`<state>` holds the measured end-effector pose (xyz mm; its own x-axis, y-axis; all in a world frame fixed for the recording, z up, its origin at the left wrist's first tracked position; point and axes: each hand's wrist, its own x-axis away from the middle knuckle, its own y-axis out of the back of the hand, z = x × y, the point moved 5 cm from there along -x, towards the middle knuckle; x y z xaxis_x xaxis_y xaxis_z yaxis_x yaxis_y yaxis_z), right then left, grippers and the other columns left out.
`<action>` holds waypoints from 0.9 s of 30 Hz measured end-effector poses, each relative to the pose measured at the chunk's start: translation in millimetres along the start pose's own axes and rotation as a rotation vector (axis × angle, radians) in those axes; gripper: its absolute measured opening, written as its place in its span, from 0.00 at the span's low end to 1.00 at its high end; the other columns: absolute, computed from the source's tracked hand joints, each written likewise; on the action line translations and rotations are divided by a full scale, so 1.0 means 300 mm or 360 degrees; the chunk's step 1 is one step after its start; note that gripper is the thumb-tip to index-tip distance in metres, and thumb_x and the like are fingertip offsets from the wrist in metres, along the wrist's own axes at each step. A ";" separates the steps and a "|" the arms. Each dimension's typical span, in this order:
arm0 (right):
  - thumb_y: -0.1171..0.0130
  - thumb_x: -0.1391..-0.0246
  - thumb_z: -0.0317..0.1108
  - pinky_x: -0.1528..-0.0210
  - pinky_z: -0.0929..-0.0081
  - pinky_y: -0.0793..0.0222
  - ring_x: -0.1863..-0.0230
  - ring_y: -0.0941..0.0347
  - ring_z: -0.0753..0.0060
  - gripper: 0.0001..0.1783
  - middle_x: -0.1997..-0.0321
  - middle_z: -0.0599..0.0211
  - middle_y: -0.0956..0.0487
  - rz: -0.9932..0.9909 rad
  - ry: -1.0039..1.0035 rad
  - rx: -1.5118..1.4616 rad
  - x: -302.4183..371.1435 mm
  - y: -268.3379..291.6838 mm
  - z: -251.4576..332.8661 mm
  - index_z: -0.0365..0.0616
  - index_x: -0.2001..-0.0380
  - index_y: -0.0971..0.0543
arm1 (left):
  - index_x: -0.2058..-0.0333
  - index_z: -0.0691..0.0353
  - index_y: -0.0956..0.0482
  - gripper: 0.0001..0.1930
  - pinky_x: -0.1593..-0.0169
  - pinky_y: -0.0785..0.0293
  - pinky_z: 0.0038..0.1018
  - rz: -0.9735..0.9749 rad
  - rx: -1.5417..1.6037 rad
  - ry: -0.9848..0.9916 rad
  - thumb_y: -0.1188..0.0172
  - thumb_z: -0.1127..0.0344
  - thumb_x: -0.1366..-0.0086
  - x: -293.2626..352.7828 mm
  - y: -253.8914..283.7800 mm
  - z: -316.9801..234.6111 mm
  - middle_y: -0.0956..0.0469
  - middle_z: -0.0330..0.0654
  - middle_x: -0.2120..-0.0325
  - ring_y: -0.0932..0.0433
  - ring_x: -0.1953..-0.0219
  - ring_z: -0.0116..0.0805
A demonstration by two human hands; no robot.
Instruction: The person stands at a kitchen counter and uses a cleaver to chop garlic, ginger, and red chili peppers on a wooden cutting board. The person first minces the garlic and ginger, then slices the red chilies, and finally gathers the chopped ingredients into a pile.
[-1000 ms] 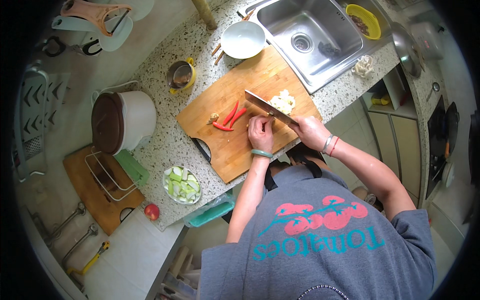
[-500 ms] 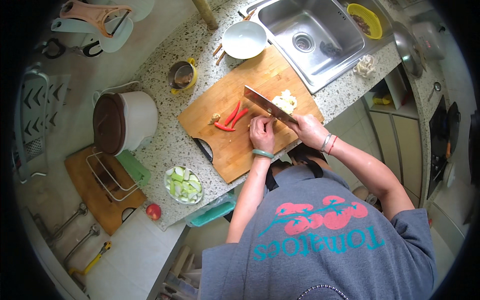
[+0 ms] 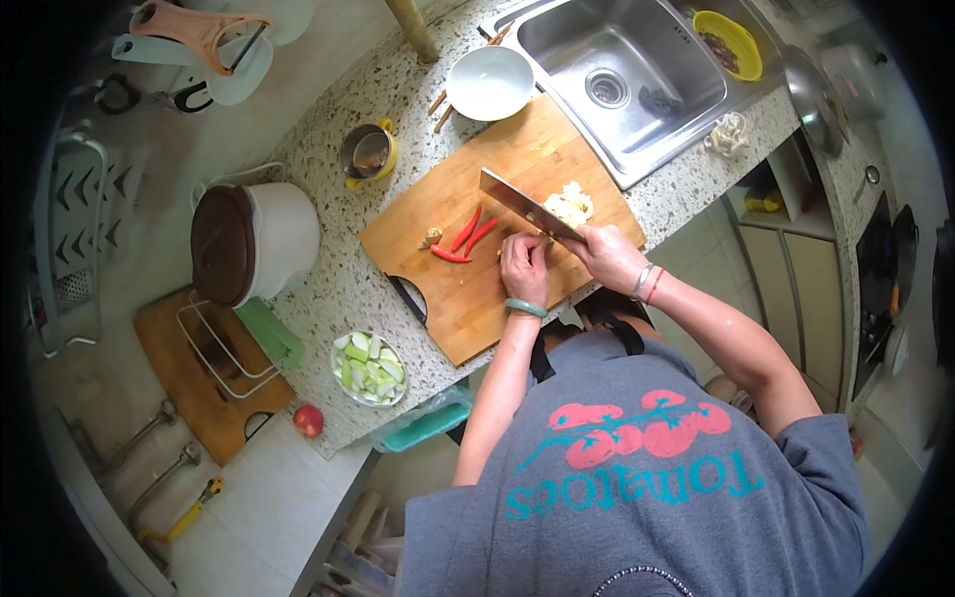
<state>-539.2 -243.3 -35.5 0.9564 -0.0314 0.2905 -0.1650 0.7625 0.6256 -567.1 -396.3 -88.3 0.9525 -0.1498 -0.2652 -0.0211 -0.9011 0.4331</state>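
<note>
My right hand grips the handle of a cleaver, its blade slanting to the far left over a wooden cutting board. Just left of the blade's near end, my left hand has its fingers curled together on the board; what they pinch is mostly hidden. Beyond the cleaver lies a small heap of pale yellow chopped pieces. Several red chillies rest to the left of my left hand, with a small brown knob like ginger beside them.
A white bowl stands at the board's far edge, near the steel sink. Further left are a yellow-handled cup and a rice cooker. A bowl of cut green vegetable and a red fruit sit near the counter's edge.
The cleaver's blade has shifted very slightly against the board, staying close to my left fingers. The view has moved a little; the chillies and the chopped heap lie as before.
</note>
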 end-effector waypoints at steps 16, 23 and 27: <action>0.46 0.38 0.35 0.66 0.60 0.27 0.71 0.22 0.47 0.14 0.68 0.47 0.19 -0.0104 0.0085 -0.0273 -0.037 -0.013 -0.003 0.40 0.54 0.21 | 0.71 0.65 0.27 0.05 0.60 0.28 0.36 0.0075 0.0030 -0.0035 0.39 0.78 0.41 -0.014 0.003 -0.005 0.25 0.47 0.71 0.26 0.67 0.47; 0.45 0.37 0.36 0.68 0.65 0.29 0.76 0.24 0.59 0.14 0.74 0.46 0.23 -0.0067 -0.0093 -0.0150 0.022 0.069 -0.022 0.38 0.56 0.21 | 0.61 0.61 0.20 0.08 0.51 0.27 0.34 0.0134 -0.0184 -0.0278 0.38 0.77 0.40 -0.021 0.045 -0.091 0.22 0.45 0.64 0.24 0.55 0.44; 0.45 0.37 0.36 0.65 0.63 0.28 0.71 0.23 0.51 0.14 0.71 0.43 0.22 -0.0053 -0.0138 -0.0123 0.046 0.041 -0.052 0.39 0.55 0.21 | 0.61 0.60 0.19 0.09 0.51 0.27 0.36 0.0347 -0.0212 -0.0341 0.37 0.73 0.41 -0.030 0.010 -0.067 0.21 0.43 0.61 0.24 0.56 0.45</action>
<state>-524.4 -224.2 -35.1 0.9360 -0.1109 0.3340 -0.1111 0.8074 0.5795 -569.7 -389.3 -67.2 0.8440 -0.4280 -0.3231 -0.1638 -0.7794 0.6047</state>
